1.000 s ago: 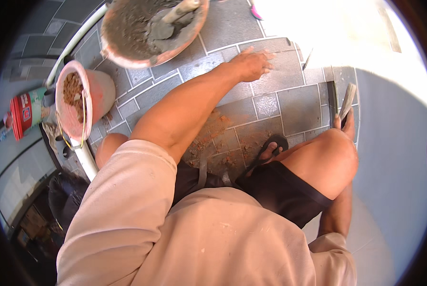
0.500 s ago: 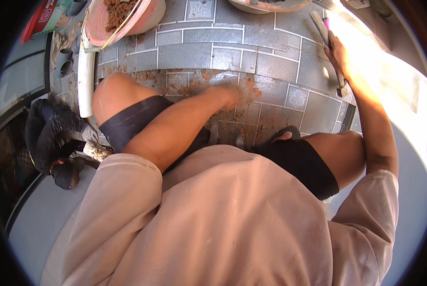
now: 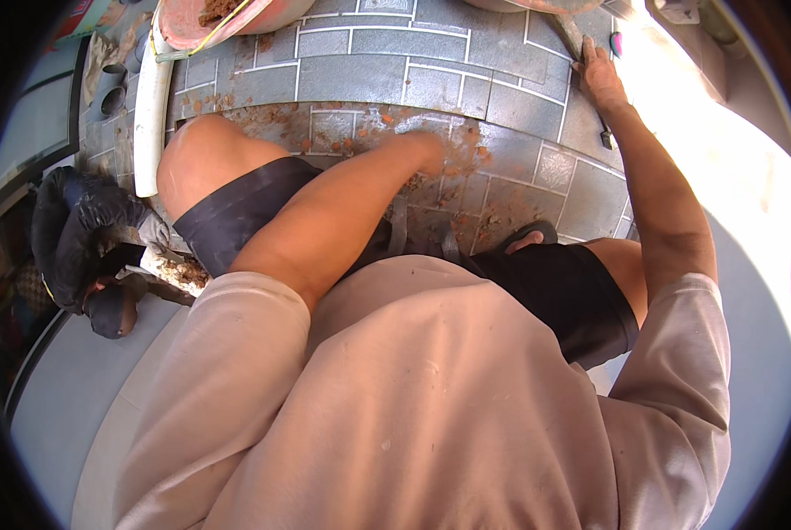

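Note:
My right hand [image 3: 600, 81] is low over the tiled floor at the upper right. Its fingers lie over a long, narrow grey tool [image 3: 572, 37], whose dark end [image 3: 607, 140] shows below the palm. The hand covers the tool's middle, so its kind is unclear. My left hand [image 3: 426, 152] is smeared by motion above reddish crumbs of soil [image 3: 466, 159] on the paving tiles [image 3: 351, 81], between my knees. Its fingers cannot be made out.
At the top left stands a bucket [image 3: 276, 11] of reddish soil, beside a white pipe [image 3: 148, 132]. Another basin [image 3: 537, 4] is at the top edge. A small pink object [image 3: 616, 44] lies right of my right hand. Another person [image 3: 86, 238] crouches at the left.
My right hand has shifted left, away from the pink object, and the grey tool has moved with it. My left hand stays over the crumbs. The view has shifted slightly.

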{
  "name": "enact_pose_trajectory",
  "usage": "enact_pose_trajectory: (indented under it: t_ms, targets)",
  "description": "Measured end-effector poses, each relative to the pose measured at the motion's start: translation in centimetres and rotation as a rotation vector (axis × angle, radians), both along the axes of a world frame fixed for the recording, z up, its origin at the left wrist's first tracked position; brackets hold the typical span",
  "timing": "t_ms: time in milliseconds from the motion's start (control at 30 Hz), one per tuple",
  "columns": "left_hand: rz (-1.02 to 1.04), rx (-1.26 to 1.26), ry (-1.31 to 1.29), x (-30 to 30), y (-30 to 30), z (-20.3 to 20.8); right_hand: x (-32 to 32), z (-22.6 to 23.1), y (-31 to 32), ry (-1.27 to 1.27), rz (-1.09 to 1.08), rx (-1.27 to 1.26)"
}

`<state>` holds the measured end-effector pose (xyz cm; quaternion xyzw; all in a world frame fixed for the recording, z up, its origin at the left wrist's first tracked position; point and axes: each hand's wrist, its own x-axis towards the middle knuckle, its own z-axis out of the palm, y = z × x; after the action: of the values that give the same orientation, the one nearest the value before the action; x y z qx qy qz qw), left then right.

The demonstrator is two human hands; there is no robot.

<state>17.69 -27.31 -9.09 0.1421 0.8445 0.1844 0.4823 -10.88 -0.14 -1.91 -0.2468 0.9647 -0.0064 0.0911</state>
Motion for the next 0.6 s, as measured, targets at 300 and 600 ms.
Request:
enact_pose_trajectory:
  t_ms: [300,600]
  targets:
    - [0.236,-0.096,-0.013,-1.7,4.5,1.5,5.0,4.0,-0.2,0.050,-0.040,-0.102]
    - [0.180,-0.132,-0.041,-0.8,5.0,3.4,6.0,8.9,1.1,-0.143,-0.078,0.100]
